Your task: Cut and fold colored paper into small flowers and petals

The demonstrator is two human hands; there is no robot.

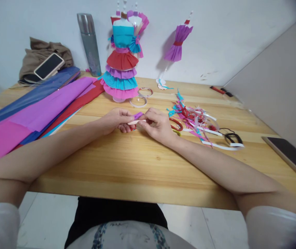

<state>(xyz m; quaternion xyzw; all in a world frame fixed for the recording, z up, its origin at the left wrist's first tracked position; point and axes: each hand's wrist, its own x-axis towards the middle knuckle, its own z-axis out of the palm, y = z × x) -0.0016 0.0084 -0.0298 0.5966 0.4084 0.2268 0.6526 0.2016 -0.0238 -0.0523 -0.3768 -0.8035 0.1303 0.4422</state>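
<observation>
Over the middle of the table, my left hand (114,121) and my right hand (158,125) meet with fingers closed on a small folded piece of purple crepe paper (138,115). A narrow cream strip (133,122) lies along its lower side, between the fingertips of both hands. Something small and red (132,127) shows under my left fingers; its kind is hidden. Just right of my right hand are the red scissor handles (177,123), partly covered by it. Behind the hands stands a small dress form in a tiered paper dress (122,60).
Rolls of coloured crepe paper (52,103) cover the left side. A metal bottle (89,48) and a phone (49,65) on brown cloth stand behind. Two tape rolls (138,101), paper scraps (192,117), a purple-dressed form (178,43) and a dark flat device (290,155) are further right.
</observation>
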